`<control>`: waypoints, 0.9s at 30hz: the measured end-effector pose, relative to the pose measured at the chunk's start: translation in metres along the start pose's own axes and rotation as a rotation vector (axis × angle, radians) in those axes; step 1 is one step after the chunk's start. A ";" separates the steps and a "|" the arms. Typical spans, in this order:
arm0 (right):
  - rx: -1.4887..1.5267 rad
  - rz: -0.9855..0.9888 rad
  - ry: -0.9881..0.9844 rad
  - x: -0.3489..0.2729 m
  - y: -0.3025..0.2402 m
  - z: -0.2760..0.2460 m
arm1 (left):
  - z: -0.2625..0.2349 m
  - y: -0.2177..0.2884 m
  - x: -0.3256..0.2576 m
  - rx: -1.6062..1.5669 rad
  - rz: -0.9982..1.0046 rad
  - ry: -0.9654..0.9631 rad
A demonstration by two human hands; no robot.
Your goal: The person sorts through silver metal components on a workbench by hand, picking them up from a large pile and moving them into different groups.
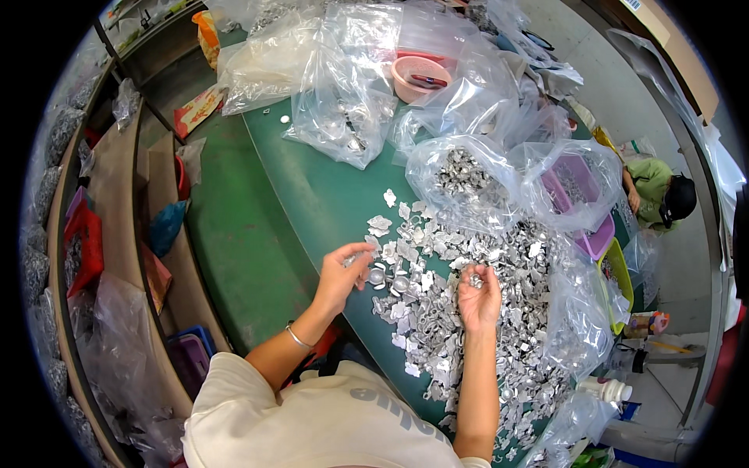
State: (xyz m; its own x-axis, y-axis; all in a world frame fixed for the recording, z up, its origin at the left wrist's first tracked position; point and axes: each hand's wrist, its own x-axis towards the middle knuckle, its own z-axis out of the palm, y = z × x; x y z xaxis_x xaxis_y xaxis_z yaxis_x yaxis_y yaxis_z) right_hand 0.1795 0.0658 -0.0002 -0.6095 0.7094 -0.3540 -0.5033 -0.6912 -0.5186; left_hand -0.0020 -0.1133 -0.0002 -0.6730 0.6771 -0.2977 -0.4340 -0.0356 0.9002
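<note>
A wide heap of small silver metal pieces (507, 343) covers the near right part of the green table (289, 179). My left hand (337, 279) hovers at the heap's left edge, its fingers bent and the thumb apart from them. Just beside its fingertips lie a few round, shiny metal pieces (377, 276). Over the middle of the heap is my right hand (478, 300), palm turned up and fingers curled together. A small greyish bit shows at its fingertips, too small to name. Flat, leaf-like silver pieces (380, 224) lie loose beyond my left hand.
Past the heap stands an open clear bag of metal pieces (462, 171). Further back are more plastic bags (343, 101) and a pink bowl (420, 76). Purple (597, 234) and green (618, 285) baskets line the right side, where a person (654, 191) works. Shelving (117, 218) stands left.
</note>
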 end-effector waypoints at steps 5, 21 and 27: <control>-0.374 0.037 -0.199 -0.034 0.025 0.039 | 0.025 0.007 -0.032 -0.397 -0.679 -0.310; -2.188 -0.923 -0.337 0.033 0.027 0.033 | 0.041 -0.017 -0.038 -0.583 -0.705 -0.387; -1.893 -0.695 -0.458 0.012 0.029 0.027 | 0.038 -0.016 -0.039 -0.708 -0.763 -0.309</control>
State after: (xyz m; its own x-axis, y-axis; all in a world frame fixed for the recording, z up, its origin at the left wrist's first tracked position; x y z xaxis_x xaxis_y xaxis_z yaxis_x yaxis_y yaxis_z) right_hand 0.1410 0.0500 0.0015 -0.8631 0.4478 0.2337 0.2669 0.7972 -0.5415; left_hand 0.0545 -0.1110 0.0090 0.0575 0.8527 -0.5192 -0.9877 0.1242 0.0945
